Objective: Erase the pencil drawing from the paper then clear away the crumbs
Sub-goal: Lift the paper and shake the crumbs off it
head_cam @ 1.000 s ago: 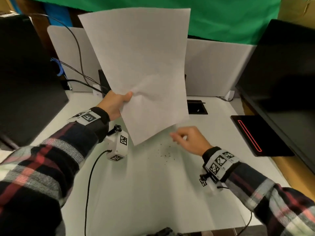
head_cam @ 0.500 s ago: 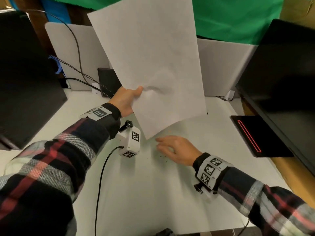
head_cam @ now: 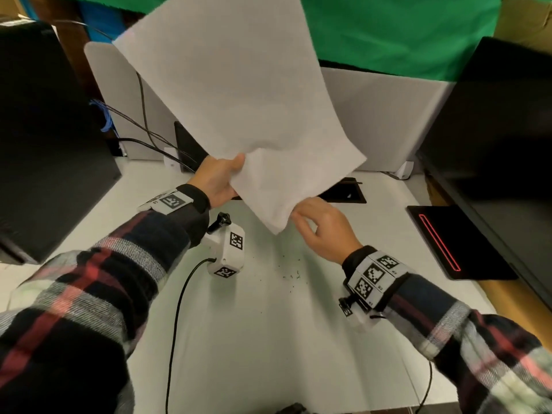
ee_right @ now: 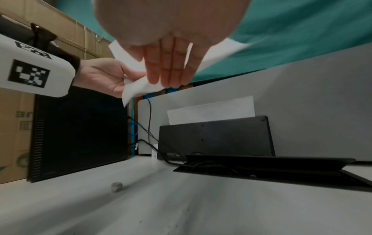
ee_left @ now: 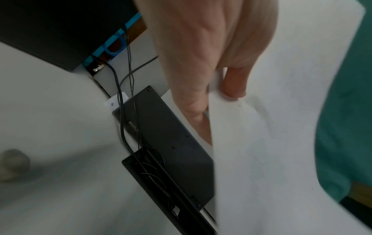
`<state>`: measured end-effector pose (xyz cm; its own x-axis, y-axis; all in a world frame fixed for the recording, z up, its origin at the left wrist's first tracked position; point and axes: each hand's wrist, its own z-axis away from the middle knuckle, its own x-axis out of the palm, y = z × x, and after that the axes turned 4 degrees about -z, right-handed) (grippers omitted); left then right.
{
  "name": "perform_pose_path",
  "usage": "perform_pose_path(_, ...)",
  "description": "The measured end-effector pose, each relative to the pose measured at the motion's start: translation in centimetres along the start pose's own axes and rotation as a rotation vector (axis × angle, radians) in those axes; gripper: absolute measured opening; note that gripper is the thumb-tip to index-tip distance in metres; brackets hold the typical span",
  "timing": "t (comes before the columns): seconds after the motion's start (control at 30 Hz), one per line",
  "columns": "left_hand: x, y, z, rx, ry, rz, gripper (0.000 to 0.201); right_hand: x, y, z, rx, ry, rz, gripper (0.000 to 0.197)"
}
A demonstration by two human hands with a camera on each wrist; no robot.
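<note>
My left hand (head_cam: 221, 180) pinches the left edge of a white sheet of paper (head_cam: 239, 100) and holds it upright above the white table (head_cam: 268, 339). In the left wrist view the thumb and a finger of that hand (ee_left: 201, 63) clamp the paper (ee_left: 271, 143). My right hand (head_cam: 319, 228) is raised to the sheet's bottom corner, and its straight fingers (ee_right: 169, 68) touch the paper (ee_right: 141, 85). Dark eraser crumbs (head_cam: 291, 274) lie scattered on the table below both hands. A small grey eraser (ee_right: 116, 186) lies on the table further left.
A black computer tower (head_cam: 44, 130) stands at the left and a dark monitor (head_cam: 493, 144) at the right. A black pad with a red line (head_cam: 448, 243) lies beside the monitor. At the back are an open cable tray (head_cam: 346, 192), a leaning black keyboard (ee_right: 215, 136) and cables.
My right hand swept left across the table, then rose to the paper's bottom corner. My left hand shifted the raised sheet to the right and tilted it.
</note>
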<state>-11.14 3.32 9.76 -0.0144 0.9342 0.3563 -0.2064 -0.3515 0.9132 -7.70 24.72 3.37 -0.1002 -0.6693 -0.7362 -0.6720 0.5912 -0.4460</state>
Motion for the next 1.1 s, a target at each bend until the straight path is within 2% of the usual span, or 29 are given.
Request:
perform_pose_path(0.07, -0.1, 0.2, -0.2, 0.009, 0.038, -0.019, 0.016, 0.1, -0.7, -0.1, 0.052, -0.028, -0.001, 0.039)
perform_pose_path(0.17, -0.2, 0.1, -0.3, 0.036, 0.073, -0.18, 0.024, -0.2, -0.9, 0.4, 0.008, -0.035, 0.036, 0.036)
perform_pose_path(0.23, -0.4, -0.2, -0.2, -0.003, 0.028, -0.195, 0.032, -0.9, -0.2, -0.7, 0.015, 0.006, 0.074, 0.037)
perform_pose_path(0.3, -0.7, -0.5, 0.1, -0.032, -0.028, -0.221, 0.034, -1.8, 0.8, -2.1, 0.097, -0.011, 0.082, 0.047)
perform_pose_path(0.37, -1.0, -0.5, 0.4, -0.033, -0.048, -0.252, 0.034, -1.7, 1.8, -2.4, 0.228, -0.105, 0.024, 0.05)
perform_pose_path(0.47, -1.5, -0.2, 0.8, -0.018, -0.04, -0.275, 0.032, -0.4, 3.2, 0.4, 0.519, -0.391, -0.12, 0.042)
perform_pose_path(0.53, -2.2, 0.2, 0.9, -0.007, -0.02, -0.3, 0.033, 0.1, 4.0, 2.0, 0.562, -0.442, -0.081, 0.034)
perform_pose_path(0.6, -2.8, 0.6, 0.9, 0.006, -0.002, -0.303, 0.035, -0.4, 4.4, 1.7, 0.569, -0.353, -0.04, 0.031)
perform_pose_path(0.67, -3.1, 0.8, 0.9, 0.007, 0.015, -0.301, 0.036, -1.4, 4.2, 0.4, 0.611, -0.17, -0.068, 0.026)
perform_pose_path(0.73, -3.3, 0.8, 0.9, 0.001, 0.017, -0.301, 0.038, -2.1, 3.5, -0.9, 0.652, 0.046, -0.178, 0.021)
perform_pose_path(0.77, -3.4, 0.8, 0.9, -0.001, 0.017, -0.301, 0.038, -2.3, 3.0, -1.5, 0.667, 0.097, -0.262, 0.028)
perform_pose_path(0.83, -3.3, 0.7, 1.0, -0.002, 0.012, -0.312, 0.039, -2.1, 2.1, -2.4, 0.711, 0.104, -0.44, 0.053)
perform_pose_path(0.87, -3.2, 0.6, 1.1, -0.006, 0.01, -0.317, 0.039, -1.8, 1.7, -2.8, 0.732, 0.095, -0.49, 0.058)
perform_pose_path(1.1, -2.3, -0.2, 1.7, 0.008, 0.034, -0.379, 0.039, -0.6, 0.7, -3.6, 0.738, 0.277, -0.643, 0.032)
